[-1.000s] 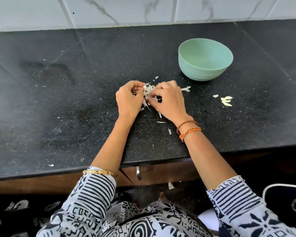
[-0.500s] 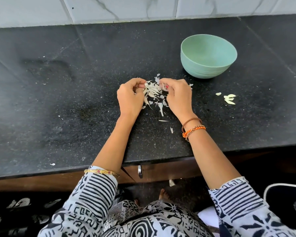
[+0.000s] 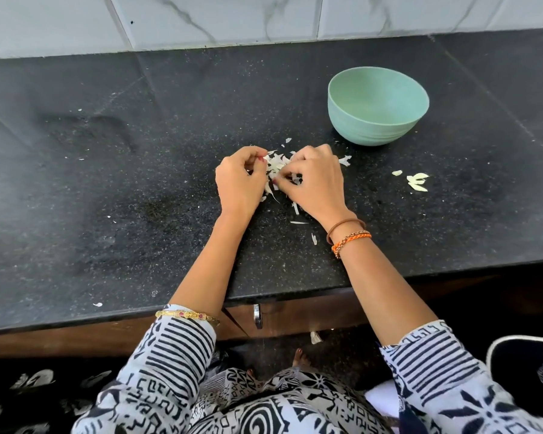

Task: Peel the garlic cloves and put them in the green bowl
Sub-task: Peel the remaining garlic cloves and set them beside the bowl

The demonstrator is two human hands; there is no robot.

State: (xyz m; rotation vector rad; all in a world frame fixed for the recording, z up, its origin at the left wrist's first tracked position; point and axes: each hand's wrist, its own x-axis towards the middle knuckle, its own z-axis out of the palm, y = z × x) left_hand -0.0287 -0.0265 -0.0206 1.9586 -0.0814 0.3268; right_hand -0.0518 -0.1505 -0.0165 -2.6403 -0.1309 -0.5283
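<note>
Both my hands sit curled over the pile of garlic skins (image 3: 276, 166) on the black counter (image 3: 138, 183): my left hand (image 3: 240, 180) and right hand (image 3: 314, 183) pinch at papery pieces. The green bowl (image 3: 378, 104) stands beyond my right hand, apart from it.

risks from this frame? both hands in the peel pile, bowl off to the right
1. The left hand and right hand work inside the garlic skin pile; a clove could get lost among the peels.
2. Peel scraps already lie scattered toward the green bowl; skins may end up in it.
3. One scrap seems to be on the floor; more could slide off the counter edge.
</note>
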